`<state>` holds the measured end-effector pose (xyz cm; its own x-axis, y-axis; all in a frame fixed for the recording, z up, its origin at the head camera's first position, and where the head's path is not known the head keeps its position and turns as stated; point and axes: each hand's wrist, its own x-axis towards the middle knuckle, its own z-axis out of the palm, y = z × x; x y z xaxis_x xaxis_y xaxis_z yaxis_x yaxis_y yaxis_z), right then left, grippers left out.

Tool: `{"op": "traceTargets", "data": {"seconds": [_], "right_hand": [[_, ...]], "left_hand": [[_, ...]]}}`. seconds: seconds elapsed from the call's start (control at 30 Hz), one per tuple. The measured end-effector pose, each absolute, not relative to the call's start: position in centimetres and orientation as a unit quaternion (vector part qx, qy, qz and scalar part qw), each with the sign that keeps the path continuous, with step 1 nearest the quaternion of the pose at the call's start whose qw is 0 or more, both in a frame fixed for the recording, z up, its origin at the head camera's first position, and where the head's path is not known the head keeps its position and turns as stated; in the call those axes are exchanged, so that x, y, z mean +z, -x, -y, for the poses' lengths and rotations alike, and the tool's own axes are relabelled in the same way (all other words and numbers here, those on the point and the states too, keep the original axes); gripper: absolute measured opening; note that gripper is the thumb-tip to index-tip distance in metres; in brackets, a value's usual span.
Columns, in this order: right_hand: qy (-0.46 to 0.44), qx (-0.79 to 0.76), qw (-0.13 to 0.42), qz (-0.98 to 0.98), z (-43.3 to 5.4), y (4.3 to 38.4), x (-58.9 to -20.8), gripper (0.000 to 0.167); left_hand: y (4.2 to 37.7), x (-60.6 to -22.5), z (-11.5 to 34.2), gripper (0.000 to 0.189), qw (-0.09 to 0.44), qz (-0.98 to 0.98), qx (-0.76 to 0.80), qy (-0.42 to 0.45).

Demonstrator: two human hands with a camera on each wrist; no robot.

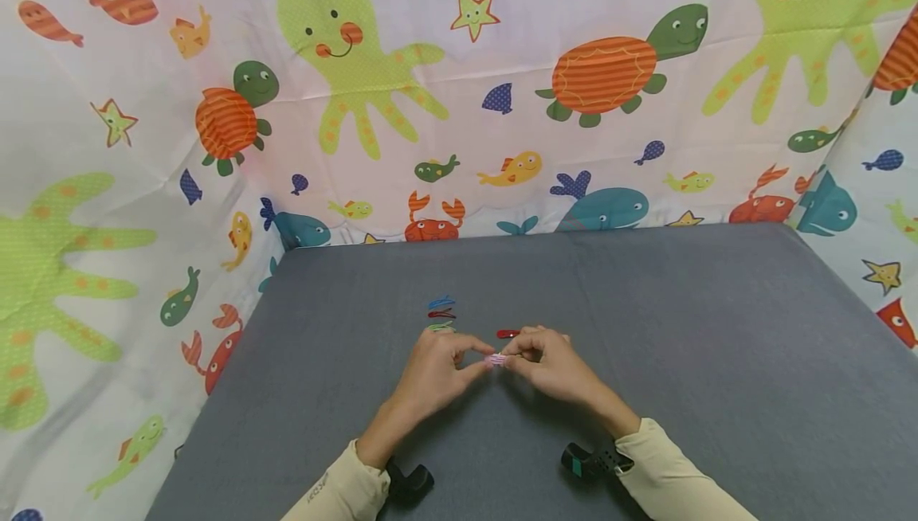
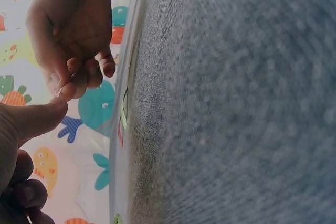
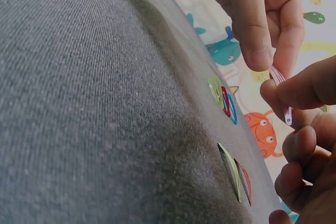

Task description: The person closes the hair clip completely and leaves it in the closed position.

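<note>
Clip (image 1: pixel 496 359), pink, up off the tabletop (image 1: pixel 717 330), well in from its far edge. Left hand (image 1: pixel 433 370) and right hand (image 1: pixel 554 363) pinch opposite ends, thumb against finger, probably for steadiness.

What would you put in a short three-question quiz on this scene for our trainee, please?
1. What do the person's left grip and right grip pinch together?
2. In the head view's row of three snap clips, which colour lies farthest from the person? A) green B) red C) blue
3. True or false: the pinched item rests on the table surface.

Key:
1. A pink snap hair clip.
2. C.
3. False; it is held above the grey tabletop.
</note>
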<state>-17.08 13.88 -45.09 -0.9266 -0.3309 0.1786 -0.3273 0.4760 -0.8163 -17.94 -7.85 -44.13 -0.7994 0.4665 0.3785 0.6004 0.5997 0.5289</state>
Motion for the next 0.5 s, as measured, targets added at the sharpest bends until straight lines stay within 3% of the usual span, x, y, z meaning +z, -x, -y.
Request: {"op": "traceTargets", "data": {"seconds": [0.13, 0.33, 0.5], "right_hand": [[0.224, -0.457, -0.042, -0.86, -14.0, 17.2, -45.3, 0.004], [0.281, -0.398, -0.138, -0.862, -14.8, 17.7, -45.6, 0.015], [0.315, -0.348, -0.167, -0.867, -15.5, 18.0, -45.5, 0.018]], "left_hand": [[17.9, -44.2, 7.8, 0.013, 0.108, 0.889, -0.332, 0.295], [17.8, -44.2, 7.7, 0.014, 0.089, 0.892, -0.352, 0.27], [17.7, -44.2, 7.7, 0.014, 0.069, 0.896, -0.356, 0.256]]}}
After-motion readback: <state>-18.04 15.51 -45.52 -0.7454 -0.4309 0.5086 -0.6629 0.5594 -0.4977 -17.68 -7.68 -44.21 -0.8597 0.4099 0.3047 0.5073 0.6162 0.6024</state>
